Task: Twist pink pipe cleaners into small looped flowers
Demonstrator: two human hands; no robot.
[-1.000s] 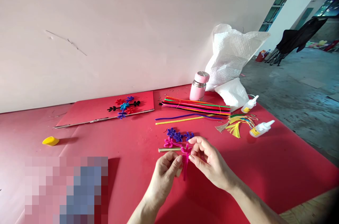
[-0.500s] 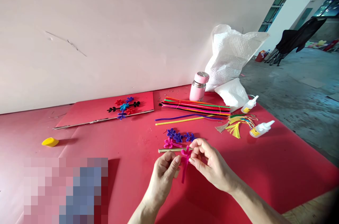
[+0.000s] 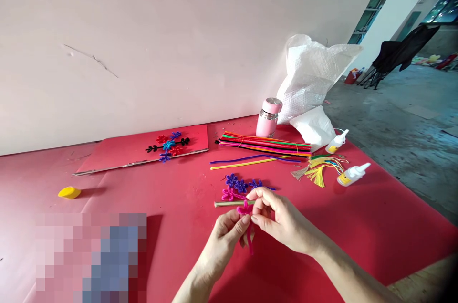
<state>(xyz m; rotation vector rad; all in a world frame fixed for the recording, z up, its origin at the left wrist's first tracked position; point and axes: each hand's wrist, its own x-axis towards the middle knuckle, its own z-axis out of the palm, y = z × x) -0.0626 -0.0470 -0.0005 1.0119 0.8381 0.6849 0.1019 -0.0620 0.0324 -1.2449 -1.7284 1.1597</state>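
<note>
A bright pink pipe-cleaner flower (image 3: pixel 244 209) with a stem hanging down is between my two hands. My left hand (image 3: pixel 224 236) pinches it near the base of its petals, thumb on top. My right hand (image 3: pixel 281 219) closes its thumb and fingertips on the petals from the right; the fingers partly cover the contact. Just beyond lie several purple pipe-cleaner flowers (image 3: pixel 241 186), another pink flower (image 3: pixel 228 193) with a twisted stem, and a thin pale green stick (image 3: pixel 226 204).
Farther back are a bundle of coloured pipe cleaners (image 3: pixel 265 145), loose yellow (image 3: pixel 246 165) and purple strands, and a pink flask (image 3: pixel 267 119). Glue bottles (image 3: pixel 352 175) and yellow tassels (image 3: pixel 317 175) are right. Finished flowers (image 3: pixel 169 145) lie on a red board (image 3: pixel 118 152); a yellow object (image 3: pixel 69 193) sits left.
The pink flower has tilted and shifted slightly left, its petals now nearer my left thumb. My right hand has moved a little left with it.
</note>
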